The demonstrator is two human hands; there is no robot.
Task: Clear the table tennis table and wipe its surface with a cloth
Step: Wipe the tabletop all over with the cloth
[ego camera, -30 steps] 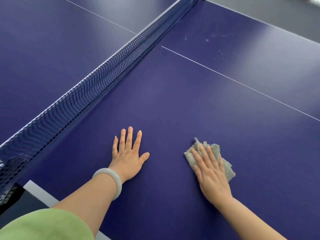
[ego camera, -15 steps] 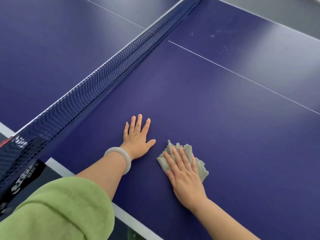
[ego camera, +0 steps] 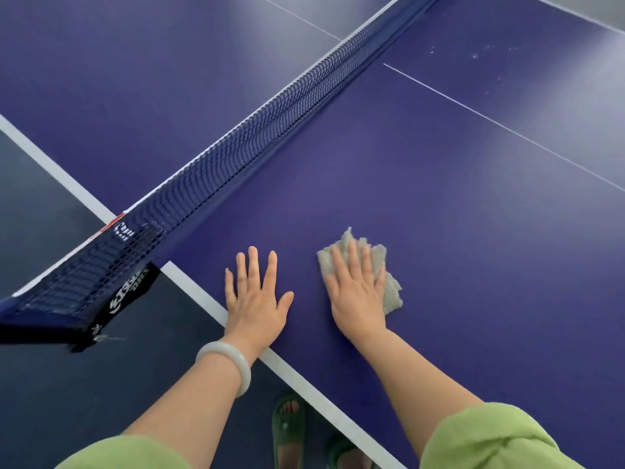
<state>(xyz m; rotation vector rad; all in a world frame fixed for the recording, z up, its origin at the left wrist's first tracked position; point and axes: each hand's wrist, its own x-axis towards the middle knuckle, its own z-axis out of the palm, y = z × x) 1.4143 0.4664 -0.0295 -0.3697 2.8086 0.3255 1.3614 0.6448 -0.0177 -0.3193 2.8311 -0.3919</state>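
Note:
A dark blue table tennis table [ego camera: 456, 204] fills the view. A crumpled grey cloth [ego camera: 389, 282] lies on it close to the near white edge line. My right hand [ego camera: 356, 292] presses flat on the cloth with straight fingers, covering most of it. My left hand [ego camera: 255, 299] rests flat on the bare table just left of the cloth, fingers spread, its heel at the white edge.
The dark net [ego camera: 257, 130] runs diagonally from the near left to the far right, its clamp post [ego camera: 101, 299] overhanging the table's side. Pale dusty specks [ego camera: 487, 52] mark the far half. A white centre line [ego camera: 507, 128] crosses the table. Green sandals [ego camera: 287, 431] stand on the dark floor.
Both hands have drawn back towards the table's near edge, the right hand dragging the cloth with it. My view has pulled back too, and the floor and sandals now show.

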